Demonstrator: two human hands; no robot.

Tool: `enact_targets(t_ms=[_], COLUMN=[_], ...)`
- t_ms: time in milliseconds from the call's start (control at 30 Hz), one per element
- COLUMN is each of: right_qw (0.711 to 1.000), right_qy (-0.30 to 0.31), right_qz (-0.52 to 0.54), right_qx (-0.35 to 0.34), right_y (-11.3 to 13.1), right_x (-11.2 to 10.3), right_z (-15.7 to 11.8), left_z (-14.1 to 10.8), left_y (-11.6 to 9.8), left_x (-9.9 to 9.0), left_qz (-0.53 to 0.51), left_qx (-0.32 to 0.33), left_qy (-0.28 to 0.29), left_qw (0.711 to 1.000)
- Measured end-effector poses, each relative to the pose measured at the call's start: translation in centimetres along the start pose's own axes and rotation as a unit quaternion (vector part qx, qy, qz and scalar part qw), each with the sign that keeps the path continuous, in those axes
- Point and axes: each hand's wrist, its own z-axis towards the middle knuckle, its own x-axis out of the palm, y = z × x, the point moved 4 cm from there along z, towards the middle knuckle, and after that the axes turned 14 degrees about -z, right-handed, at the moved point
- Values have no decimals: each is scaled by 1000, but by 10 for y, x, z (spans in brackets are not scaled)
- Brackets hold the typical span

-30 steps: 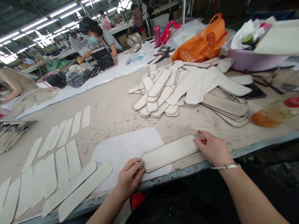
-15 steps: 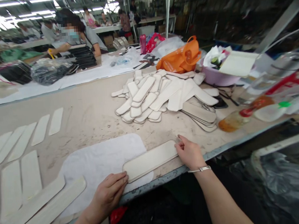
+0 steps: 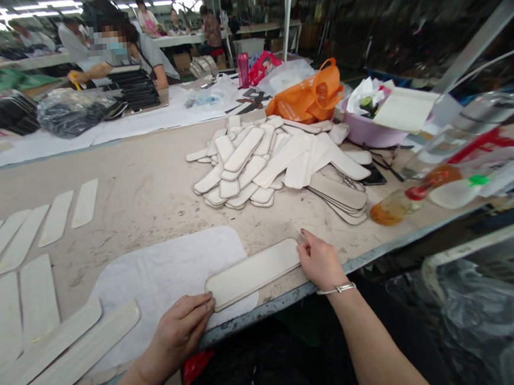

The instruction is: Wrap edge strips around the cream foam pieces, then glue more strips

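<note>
Partly over the white cloth (image 3: 169, 264) lies a flat cream panel (image 3: 252, 274), round-cornered, dark-rimmed; the left hand (image 3: 179, 329), fingers pressed together, touches one end, any thumb grip unclear; the right hand (image 3: 322, 263) pinches the other; light, even pressure would probably keep it flat; beyond the cloth, smooth similar pieces (image 3: 247, 152) lie heaped.

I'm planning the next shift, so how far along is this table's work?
Partway, by the look of it. Likely done: the heaped dark-edged strips. In hand: one long pale strip, also dark-edged, with the left hand and right hand at its ends. Probably left: the spread-out strips, showing no dark edging; some run out of view.
</note>
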Motion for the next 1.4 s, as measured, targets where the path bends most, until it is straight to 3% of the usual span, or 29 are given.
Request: enact_targets(t_ms=[600, 800, 967, 1067, 1200, 1267, 1333, 1400], right_qw=[998, 993, 984, 985, 990, 978, 948, 920], right_qy=[-20, -37, -36, -65, -102, -62, -2, 40], right_qz=[-55, -106, -170, -150, -56, -40, -32, -28], right_qx=[-34, -37, 32, 51, -83, -196, -318, -389], right_y=[6, 19, 18, 10, 38, 71, 106, 129], right_x=[0, -6, -17, -25, -24, -15, -4, 6], right_z=[-2, -8, -10, -11, -26, -44, -65, -82], left_z=[0, 1, 3, 4, 4, 2, 1, -1], left_y=[-2, -2, -2, -3, -4, -3, -1, 0], left_x=[1, 0, 0, -1, -1, 0, 1, 2], left_qz=[9, 8, 12, 16, 19, 21, 23, 23], left_qx=[-11, -9, 2, -3, -15, -14, -9, -5], left_qy=[2, 0, -8, -4, 9, 12, 9, 6], left_qw=[1000, 1000, 1000, 1000, 1000, 1000, 1000, 1000])
